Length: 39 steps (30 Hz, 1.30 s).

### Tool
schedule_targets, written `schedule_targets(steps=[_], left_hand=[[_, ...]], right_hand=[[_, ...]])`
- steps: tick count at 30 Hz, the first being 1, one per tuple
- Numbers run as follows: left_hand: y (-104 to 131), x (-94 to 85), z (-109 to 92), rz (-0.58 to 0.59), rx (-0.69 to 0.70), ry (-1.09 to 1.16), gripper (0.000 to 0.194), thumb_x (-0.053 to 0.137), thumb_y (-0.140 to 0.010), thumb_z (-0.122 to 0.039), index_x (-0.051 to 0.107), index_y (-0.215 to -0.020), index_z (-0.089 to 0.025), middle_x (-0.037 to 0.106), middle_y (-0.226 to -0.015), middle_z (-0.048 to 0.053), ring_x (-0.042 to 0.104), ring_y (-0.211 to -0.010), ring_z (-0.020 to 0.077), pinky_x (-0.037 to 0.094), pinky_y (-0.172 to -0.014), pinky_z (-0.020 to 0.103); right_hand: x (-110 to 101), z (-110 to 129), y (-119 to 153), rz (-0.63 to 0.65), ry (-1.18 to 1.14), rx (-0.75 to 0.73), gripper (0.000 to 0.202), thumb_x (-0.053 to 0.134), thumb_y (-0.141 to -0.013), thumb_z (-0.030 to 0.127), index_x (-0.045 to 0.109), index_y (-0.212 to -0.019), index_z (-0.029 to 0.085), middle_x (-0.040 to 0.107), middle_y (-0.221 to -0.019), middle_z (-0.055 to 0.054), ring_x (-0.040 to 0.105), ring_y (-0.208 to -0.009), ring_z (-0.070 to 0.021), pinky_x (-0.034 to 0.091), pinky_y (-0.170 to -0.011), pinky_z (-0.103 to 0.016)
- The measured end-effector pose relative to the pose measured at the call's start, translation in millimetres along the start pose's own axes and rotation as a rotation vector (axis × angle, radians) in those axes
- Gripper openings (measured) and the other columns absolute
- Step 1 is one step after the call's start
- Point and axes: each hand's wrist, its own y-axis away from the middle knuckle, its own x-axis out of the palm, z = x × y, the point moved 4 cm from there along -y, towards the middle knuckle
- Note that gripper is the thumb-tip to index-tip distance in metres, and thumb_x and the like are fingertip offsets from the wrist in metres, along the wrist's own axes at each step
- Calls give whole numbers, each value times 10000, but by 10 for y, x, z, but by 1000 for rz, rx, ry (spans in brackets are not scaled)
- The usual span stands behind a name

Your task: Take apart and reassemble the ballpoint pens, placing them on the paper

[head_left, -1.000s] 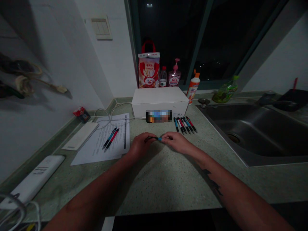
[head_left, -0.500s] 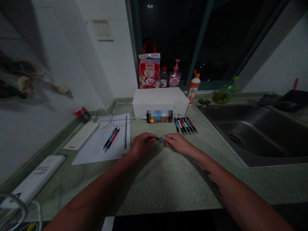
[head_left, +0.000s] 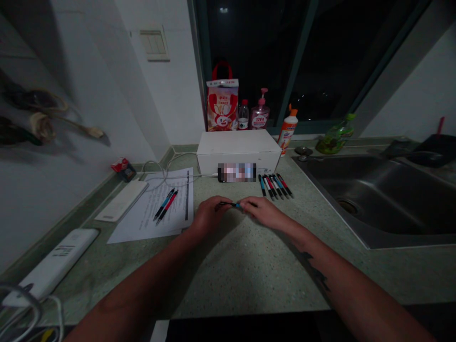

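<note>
A black and blue pen (head_left: 235, 205) lies level between my two hands, just above the counter. My left hand (head_left: 211, 212) is closed on its black part, fingertips pinching it. On the blue part, the fingers of my right hand (head_left: 262, 210) are pinched together, and a dark tip pokes out past them. Some of the pen is hidden behind the fingers. Beyond my right hand, several pens (head_left: 275, 186) in blue, red and white lie side by side. To the left, a blue pen (head_left: 164, 205) and a red pen (head_left: 167, 207) rest on a printed sheet (head_left: 144, 227).
A phone (head_left: 236, 173) with a cable leans on a white box (head_left: 238, 142). Bottles and a bag (head_left: 223, 105) stand behind it. At right is a steel sink (head_left: 399, 199); at left lie a white flat box (head_left: 121, 202) and a power strip (head_left: 53, 266).
The fingers of my right hand have shifted on the pen, and a dark end now shows past them. My left hand keeps its hold. The view has moved slightly.
</note>
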Motion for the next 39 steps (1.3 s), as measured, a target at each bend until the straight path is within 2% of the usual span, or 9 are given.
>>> schedule_targets(steps=[2,7,13,20,23,28,31,36,39], left_hand=[[-4,8,20,-2,7,4,141,654,-889,-269,761,-960,-211,783,-943,46,723,-850,206,572,-820,354],[-17,-23,2,-37,-20,44,130,661,-875,-286,757,-931,-218,783,-919,41,722,-837,207,575,-811,351],[-32,-136,-93,-149,-128,81,94,652,-851,-233,723,-909,-214,768,-902,17,708,-797,170,571,-799,317],[-75,-214,24,-297,-211,124,135,664,-819,-248,678,-942,-194,747,-895,25,697,-818,178,550,-776,308],[-74,-157,28,-205,-168,93,108,657,-820,-227,676,-923,-199,744,-888,21,694,-834,177,544,-802,313],[32,67,-86,147,32,-141,121,642,-819,-155,712,-900,-212,732,-901,31,661,-860,191,516,-828,336],[98,157,-140,277,119,-277,99,672,-791,-153,717,-862,-205,710,-867,45,637,-860,217,495,-837,369],[50,93,-94,98,-5,-37,199,676,-849,-298,680,-1020,-196,724,-952,64,656,-866,209,521,-805,354],[9,82,-39,97,-129,201,309,648,-882,-373,656,-1131,-190,749,-972,65,690,-875,204,537,-810,353]], right_hand=[[14,-24,-3,26,27,8,268,565,-954,364,723,-836,182,707,-768,-26,627,-727,-162,456,-696,-280],[-30,-64,-20,-107,14,-59,134,742,-810,251,675,-909,192,712,-861,-19,642,-803,-172,466,-743,-287],[-144,-1,0,-210,238,-87,76,686,-860,194,678,-934,211,718,-937,-40,650,-884,-204,467,-807,-327],[-325,-6,28,-428,385,12,167,569,-953,263,682,-1063,209,750,-1023,-97,688,-917,-257,482,-789,-357],[-377,-36,32,-520,333,58,223,507,-981,298,665,-1099,192,758,-986,-111,700,-877,-257,484,-763,-356],[-381,-16,26,-523,174,9,315,467,-1002,370,655,-1173,183,738,-818,-61,692,-749,-225,499,-735,-345],[-353,63,40,-492,241,-103,291,512,-986,360,703,-1141,205,748,-972,-81,691,-893,-240,509,-818,-367],[-229,237,91,-348,448,-309,285,514,-987,199,725,-1177,219,699,-1033,-87,636,-999,-238,492,-896,-381],[-130,343,123,-275,608,-421,283,554,-985,180,730,-1199,238,685,-1007,-89,596,-971,-247,479,-864,-388]])
